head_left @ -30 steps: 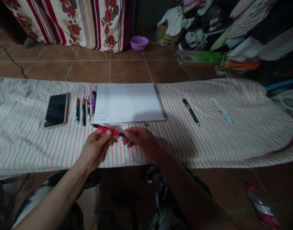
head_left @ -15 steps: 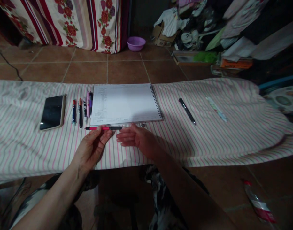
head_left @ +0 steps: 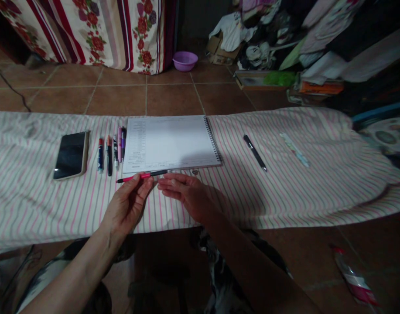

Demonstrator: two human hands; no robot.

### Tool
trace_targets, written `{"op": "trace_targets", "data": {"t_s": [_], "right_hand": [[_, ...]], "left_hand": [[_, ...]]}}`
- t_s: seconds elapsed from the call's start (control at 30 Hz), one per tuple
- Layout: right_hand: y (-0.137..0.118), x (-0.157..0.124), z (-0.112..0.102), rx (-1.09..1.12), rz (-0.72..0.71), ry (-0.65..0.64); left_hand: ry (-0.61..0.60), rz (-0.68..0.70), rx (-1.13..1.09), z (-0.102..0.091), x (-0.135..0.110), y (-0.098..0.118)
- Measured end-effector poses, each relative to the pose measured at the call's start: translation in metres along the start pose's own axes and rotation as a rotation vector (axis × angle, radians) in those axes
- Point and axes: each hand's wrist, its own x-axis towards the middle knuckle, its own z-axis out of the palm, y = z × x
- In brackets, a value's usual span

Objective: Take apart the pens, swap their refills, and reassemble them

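A red and black pen (head_left: 146, 175) is pinched between the thumb and fingers of my left hand (head_left: 125, 201), just below the notebook's near edge. It lies almost level, its black end pointing right and slightly up. My right hand (head_left: 191, 194) is beside that end, fingers stretched out and together; whether they touch the pen I cannot tell. The spiral notebook (head_left: 176, 141) lies open at a mostly blank page with printed text on its left side. A small dark object (head_left: 195, 172) is at its lower edge, too small to name.
Several pens (head_left: 109, 155) lie in a row left of the notebook, with a phone (head_left: 70, 155) beyond them. To the right are a black pen (head_left: 255, 152) and a pale patterned strip (head_left: 294, 149). A striped cloth (head_left: 304, 196) covers the table. A bottle (head_left: 353, 274) lies on the floor.
The pen has tilted a little, its right end now higher than its left. My right hand's fingers have shifted slightly near the pen's black end.
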Motion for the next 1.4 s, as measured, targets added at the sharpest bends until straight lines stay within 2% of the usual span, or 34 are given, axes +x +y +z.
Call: {"op": "trace_targets", "data": {"t_s": [0.13, 0.6, 0.73, 1.0, 1.4], "right_hand": [[0.007, 0.001, 0.003, -0.065, -0.066, 0.075], [0.009, 0.002, 0.007, -0.165, -0.163, 0.198], [0.008, 0.001, 0.008, -0.191, -0.153, 0.204], [0.004, 0.000, 0.006, -0.197, -0.134, 0.134], [0.008, 0.002, 0.005, -0.200, -0.153, 0.150]], "left_hand": [[-0.045, 0.040, 0.031, -0.001, -0.002, -0.004], [-0.092, 0.086, 0.124, -0.002, -0.003, -0.022], [-0.068, 0.085, 0.115, -0.003, -0.002, -0.023], [-0.038, 0.100, 0.135, -0.001, -0.005, -0.016], [-0.073, 0.131, 0.160, -0.005, -0.002, -0.017]]}}
